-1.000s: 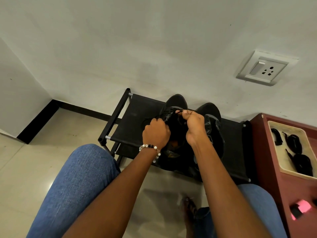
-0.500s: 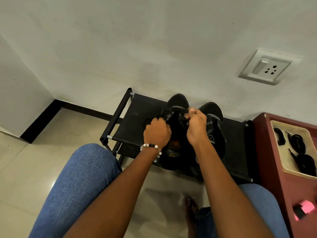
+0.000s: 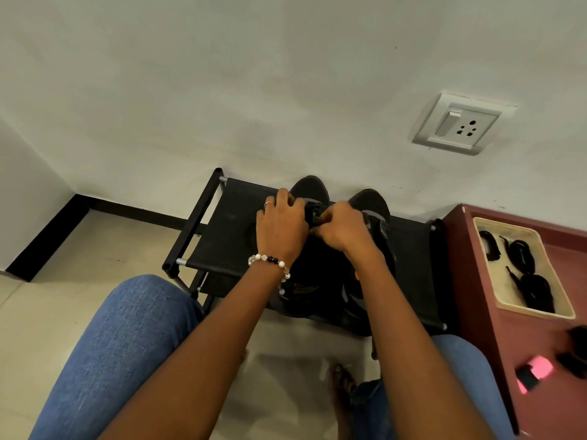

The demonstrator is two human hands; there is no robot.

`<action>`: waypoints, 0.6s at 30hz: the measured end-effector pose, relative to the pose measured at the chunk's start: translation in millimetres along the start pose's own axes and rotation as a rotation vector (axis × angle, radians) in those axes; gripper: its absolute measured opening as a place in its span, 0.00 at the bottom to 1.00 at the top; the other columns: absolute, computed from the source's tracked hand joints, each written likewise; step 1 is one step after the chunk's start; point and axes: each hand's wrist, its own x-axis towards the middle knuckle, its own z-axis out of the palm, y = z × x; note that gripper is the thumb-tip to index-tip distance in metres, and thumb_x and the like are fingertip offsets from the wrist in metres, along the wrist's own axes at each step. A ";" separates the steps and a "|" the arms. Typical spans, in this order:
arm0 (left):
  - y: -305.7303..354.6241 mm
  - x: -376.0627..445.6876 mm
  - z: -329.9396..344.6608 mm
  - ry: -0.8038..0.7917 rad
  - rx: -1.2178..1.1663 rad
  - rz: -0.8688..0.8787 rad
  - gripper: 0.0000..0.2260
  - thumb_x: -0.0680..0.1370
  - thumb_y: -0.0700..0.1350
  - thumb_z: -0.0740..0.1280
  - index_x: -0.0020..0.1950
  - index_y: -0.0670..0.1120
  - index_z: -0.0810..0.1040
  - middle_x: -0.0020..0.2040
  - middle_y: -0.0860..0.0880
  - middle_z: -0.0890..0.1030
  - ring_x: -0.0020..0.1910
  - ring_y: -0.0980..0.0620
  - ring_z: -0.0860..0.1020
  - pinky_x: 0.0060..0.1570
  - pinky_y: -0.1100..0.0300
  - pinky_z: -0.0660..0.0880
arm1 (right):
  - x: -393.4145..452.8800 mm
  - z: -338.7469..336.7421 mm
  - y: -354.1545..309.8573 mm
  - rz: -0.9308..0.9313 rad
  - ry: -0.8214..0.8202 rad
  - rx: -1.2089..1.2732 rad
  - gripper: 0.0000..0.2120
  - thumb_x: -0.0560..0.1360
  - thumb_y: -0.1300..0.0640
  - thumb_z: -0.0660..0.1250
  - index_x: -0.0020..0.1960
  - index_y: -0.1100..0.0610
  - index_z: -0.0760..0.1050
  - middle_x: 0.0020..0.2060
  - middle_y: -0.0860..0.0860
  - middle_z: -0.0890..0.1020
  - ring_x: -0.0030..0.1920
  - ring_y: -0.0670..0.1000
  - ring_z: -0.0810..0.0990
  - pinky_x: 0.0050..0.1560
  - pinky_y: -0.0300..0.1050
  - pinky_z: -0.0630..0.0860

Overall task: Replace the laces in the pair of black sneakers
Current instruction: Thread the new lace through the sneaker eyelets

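Two black sneakers stand side by side on a low black rack (image 3: 222, 230), toes toward the wall. My left hand (image 3: 281, 227), with a bead bracelet at the wrist, lies over the lace area of the left sneaker (image 3: 309, 188), its fingers curled round the shoe's upper. My right hand (image 3: 341, 228) pinches the black lace at the same shoe's eyelets, right beside the left hand. The right sneaker (image 3: 371, 201) sits untouched behind my right hand. Most of the left shoe is hidden under my hands and forearms.
A maroon cabinet (image 3: 514, 338) stands at the right, carrying a beige tray (image 3: 540, 246) with several coiled black laces. A pink and black object (image 3: 535, 373) lies on its near end. A wall socket (image 3: 460, 123) is above. My jeans-clad knees flank the tiled floor.
My left hand has moved forward over the left sneaker's laces and spread its fingers on the upper. My right hand stays at the eyelets, now closer to the left hand.
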 end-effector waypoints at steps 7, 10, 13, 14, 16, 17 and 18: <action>1.2 12.5 8.0 -0.045 0.194 0.180 0.08 0.80 0.41 0.62 0.52 0.44 0.80 0.56 0.45 0.77 0.47 0.44 0.79 0.39 0.55 0.71 | -15.2 34.3 6.2 -0.043 0.021 -0.215 0.09 0.79 0.61 0.62 0.57 0.63 0.70 0.55 0.62 0.75 0.53 0.63 0.77 0.44 0.50 0.71; 4.8 16.1 5.5 -0.071 0.273 0.208 0.02 0.73 0.39 0.71 0.41 0.44 0.80 0.44 0.46 0.80 0.31 0.48 0.77 0.26 0.61 0.62 | -12.9 49.7 8.6 -0.008 0.122 -0.166 0.12 0.80 0.61 0.60 0.62 0.66 0.71 0.56 0.62 0.77 0.54 0.62 0.78 0.44 0.49 0.72; 4.8 23.5 8.8 -0.061 0.310 0.277 0.03 0.75 0.38 0.68 0.49 0.43 0.79 0.45 0.46 0.79 0.28 0.48 0.75 0.26 0.60 0.63 | -10.7 52.7 13.0 0.008 0.169 -0.109 0.11 0.80 0.60 0.59 0.58 0.65 0.73 0.54 0.61 0.79 0.53 0.62 0.79 0.44 0.49 0.74; 5.1 25.5 11.3 -0.078 0.301 0.286 0.06 0.79 0.39 0.64 0.54 0.43 0.77 0.48 0.45 0.78 0.33 0.47 0.77 0.28 0.58 0.65 | -10.1 52.8 14.0 0.009 0.177 -0.093 0.10 0.80 0.60 0.60 0.57 0.65 0.74 0.53 0.61 0.79 0.53 0.62 0.79 0.44 0.49 0.74; 5.9 30.6 11.8 -0.056 0.211 0.258 0.06 0.81 0.41 0.59 0.54 0.43 0.75 0.48 0.45 0.78 0.39 0.43 0.79 0.32 0.56 0.66 | -9.8 53.1 14.8 0.029 0.185 -0.055 0.10 0.80 0.59 0.60 0.56 0.65 0.74 0.53 0.61 0.79 0.53 0.63 0.79 0.44 0.49 0.74; 6.1 33.0 10.1 -0.037 0.149 0.213 0.06 0.81 0.43 0.59 0.51 0.43 0.75 0.46 0.44 0.78 0.41 0.42 0.78 0.33 0.55 0.66 | -9.6 53.6 15.0 0.046 0.187 -0.037 0.10 0.80 0.60 0.60 0.56 0.66 0.74 0.53 0.62 0.79 0.53 0.63 0.79 0.44 0.49 0.73; 4.1 35.8 9.9 -0.017 0.061 0.142 0.07 0.80 0.44 0.60 0.49 0.44 0.75 0.43 0.44 0.78 0.41 0.42 0.78 0.34 0.55 0.67 | -8.8 54.6 15.4 0.058 0.187 -0.024 0.11 0.80 0.60 0.60 0.56 0.66 0.74 0.53 0.62 0.79 0.53 0.64 0.79 0.44 0.50 0.73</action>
